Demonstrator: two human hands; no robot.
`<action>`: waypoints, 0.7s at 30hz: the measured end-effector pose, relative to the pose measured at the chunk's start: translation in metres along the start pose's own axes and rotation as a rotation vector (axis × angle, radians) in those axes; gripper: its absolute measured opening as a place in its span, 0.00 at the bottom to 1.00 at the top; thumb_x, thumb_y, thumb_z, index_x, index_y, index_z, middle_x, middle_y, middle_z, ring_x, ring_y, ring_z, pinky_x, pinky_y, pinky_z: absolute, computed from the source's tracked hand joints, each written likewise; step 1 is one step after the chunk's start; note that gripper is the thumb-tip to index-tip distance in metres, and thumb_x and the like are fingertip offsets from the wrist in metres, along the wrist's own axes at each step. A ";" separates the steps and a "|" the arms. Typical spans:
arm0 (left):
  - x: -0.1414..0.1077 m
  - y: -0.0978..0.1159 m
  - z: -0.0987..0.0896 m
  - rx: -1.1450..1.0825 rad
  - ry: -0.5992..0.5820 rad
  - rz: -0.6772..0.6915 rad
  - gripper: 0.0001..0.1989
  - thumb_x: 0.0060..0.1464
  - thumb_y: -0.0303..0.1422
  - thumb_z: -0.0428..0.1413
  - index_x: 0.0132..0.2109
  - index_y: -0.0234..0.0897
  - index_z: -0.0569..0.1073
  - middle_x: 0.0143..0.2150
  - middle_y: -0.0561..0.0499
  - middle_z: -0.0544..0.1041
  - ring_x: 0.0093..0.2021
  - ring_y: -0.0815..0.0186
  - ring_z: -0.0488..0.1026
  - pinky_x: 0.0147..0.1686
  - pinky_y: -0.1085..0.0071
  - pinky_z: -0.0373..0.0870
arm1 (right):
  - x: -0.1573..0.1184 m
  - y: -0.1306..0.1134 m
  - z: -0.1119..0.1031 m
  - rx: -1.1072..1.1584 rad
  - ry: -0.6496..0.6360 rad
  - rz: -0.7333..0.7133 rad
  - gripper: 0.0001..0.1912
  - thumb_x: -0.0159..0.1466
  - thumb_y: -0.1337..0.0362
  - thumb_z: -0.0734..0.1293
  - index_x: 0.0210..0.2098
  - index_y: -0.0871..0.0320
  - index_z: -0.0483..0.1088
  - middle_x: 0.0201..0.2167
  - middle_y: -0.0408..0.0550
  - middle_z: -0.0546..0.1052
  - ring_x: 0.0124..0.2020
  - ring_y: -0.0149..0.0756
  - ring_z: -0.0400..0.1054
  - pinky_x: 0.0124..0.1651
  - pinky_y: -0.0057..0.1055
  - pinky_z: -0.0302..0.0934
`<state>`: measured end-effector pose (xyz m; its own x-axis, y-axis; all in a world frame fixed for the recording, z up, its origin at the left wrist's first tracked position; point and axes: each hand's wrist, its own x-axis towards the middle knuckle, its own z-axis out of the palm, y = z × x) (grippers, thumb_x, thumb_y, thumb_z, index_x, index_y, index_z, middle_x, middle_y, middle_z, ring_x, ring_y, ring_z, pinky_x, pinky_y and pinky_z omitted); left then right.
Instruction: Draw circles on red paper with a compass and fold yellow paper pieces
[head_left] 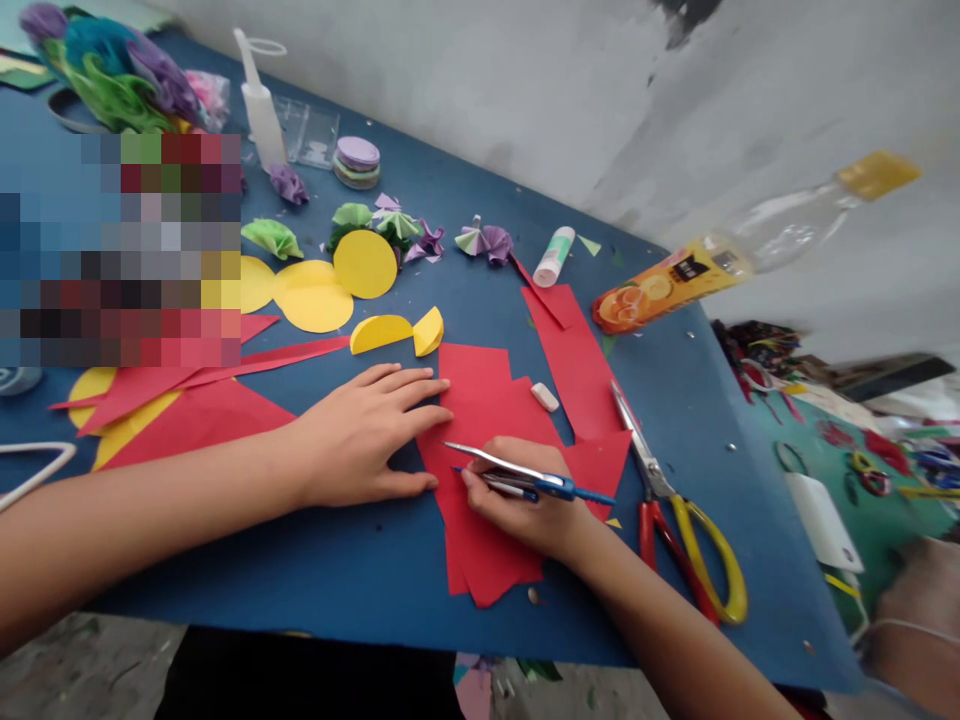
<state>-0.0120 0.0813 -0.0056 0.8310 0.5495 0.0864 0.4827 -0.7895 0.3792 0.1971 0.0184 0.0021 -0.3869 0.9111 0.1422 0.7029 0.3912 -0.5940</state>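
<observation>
My left hand (pixel 375 432) lies flat with fingers spread, its fingertips on the left edge of a red paper sheet (pixel 480 400). A drawing compass (pixel 525 474) with blue parts is pinched in my right hand (pixel 544 500) over the same red paper, its legs pointing left. Whether its tip touches the paper I cannot tell. A small white eraser (pixel 544 397) rests just above my right hand. To the right lie scissors (pixel 660 490) with one red and one yellow handle, beside a red paper strip (pixel 574 355).
Yellow paper circles (pixel 365 265) and folded yellow pieces (pixel 382 333) lie beyond my left hand. Farther back are a glue stick (pixel 555 257), a white squeeze bottle (pixel 262 115) and folded paper flowers (pixel 484 242). An orange-labelled bottle (pixel 675 282) stands at the blue table's (pixel 300 590) right edge.
</observation>
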 end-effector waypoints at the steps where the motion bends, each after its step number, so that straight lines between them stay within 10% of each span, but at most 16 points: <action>1: 0.000 0.000 0.000 0.000 0.001 0.001 0.27 0.54 0.46 0.55 0.57 0.38 0.67 0.64 0.44 0.61 0.64 0.55 0.56 0.61 0.55 0.53 | 0.000 0.000 0.000 -0.002 0.010 -0.005 0.07 0.59 0.69 0.62 0.24 0.57 0.64 0.18 0.40 0.69 0.18 0.26 0.62 0.22 0.23 0.56; 15: -0.001 0.000 0.001 0.007 0.011 0.005 0.27 0.54 0.47 0.55 0.57 0.38 0.67 0.64 0.45 0.61 0.64 0.55 0.57 0.61 0.55 0.54 | 0.001 0.000 0.001 0.040 -0.003 -0.052 0.08 0.58 0.69 0.63 0.22 0.57 0.64 0.18 0.40 0.68 0.17 0.25 0.61 0.22 0.24 0.56; 21: -0.002 0.000 0.002 0.015 0.018 0.011 0.27 0.54 0.47 0.55 0.57 0.37 0.67 0.64 0.44 0.61 0.64 0.54 0.57 0.61 0.54 0.54 | 0.004 0.006 -0.005 0.284 0.180 0.233 0.05 0.56 0.66 0.65 0.25 0.55 0.64 0.19 0.39 0.71 0.18 0.28 0.66 0.21 0.24 0.62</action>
<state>-0.0128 0.0801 -0.0079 0.8314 0.5453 0.1069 0.4776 -0.7996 0.3640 0.2028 0.0254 0.0025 -0.1085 0.9892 0.0990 0.5569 0.1429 -0.8182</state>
